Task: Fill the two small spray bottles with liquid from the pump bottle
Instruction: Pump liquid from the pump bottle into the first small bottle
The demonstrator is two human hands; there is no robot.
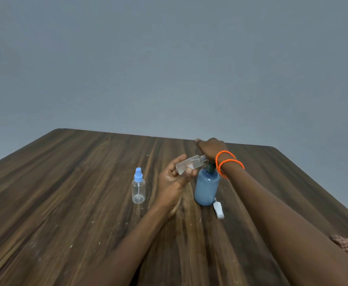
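both forearms reach in from the near edge of the wooden table (86, 182) and meet at the blue pump bottle (206, 187), which stands upright right of centre. right hand (211, 148), its wrist ringed by orange bead bracelets (227, 163), sits closed over the top of the pump head, hiding the nozzle, so it looks to be pressing down. left hand (174, 178) curls around the base of an uncapped clear spray bottle (190, 164), gripping it tilted almost flat, its long axis running from the near left up to the far right, with the open neck touching or just under the pump head beneath the right hand; whether the mouth truly lines up with the spout cannot be told. a little clear liquid seems to lie in its lower end. its white spray cap (218, 210) lies on its side just near-right of the pump bottle. well to the left stands the second spray bottle (138, 188), upright, blue sprayer on, apparently empty; the left hand is nearer to it.
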